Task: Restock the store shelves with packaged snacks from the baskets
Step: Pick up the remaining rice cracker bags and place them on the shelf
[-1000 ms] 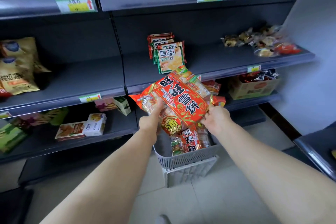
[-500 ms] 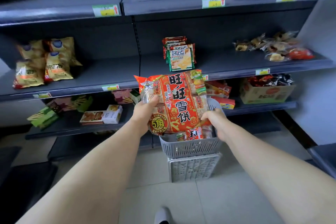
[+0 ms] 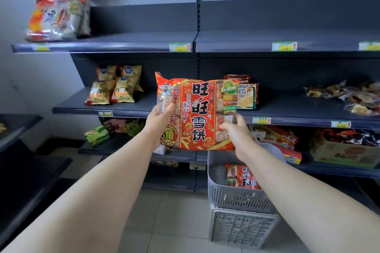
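A large red and orange rice cracker bag [image 3: 197, 113] is upright in the air in front of the middle shelf [image 3: 131, 107]. My left hand [image 3: 159, 121] grips its left edge, and my right hand [image 3: 236, 132] grips its lower right edge. Below on the right, a grey basket [image 3: 236, 197] sits stacked on a second basket [image 3: 242, 230] and holds another red bag [image 3: 245, 176]. Similar red bags [image 3: 59, 12] stand at the left end of the top shelf [image 3: 127, 40].
Yellow snack bags [image 3: 115, 86] and green cracker packs [image 3: 245, 94] stand on the middle shelf, with wrapped pastries [image 3: 349, 96] at its right. Lower shelves hold green boxes [image 3: 98, 135], red packs [image 3: 275, 135] and a cardboard box [image 3: 345, 150]. A dark counter [image 3: 18, 170] juts in at left.
Both hands lifted the red bag up out of the basket and turned it upright. My view swung upward and left, so the top shelf with similar bags came into sight.
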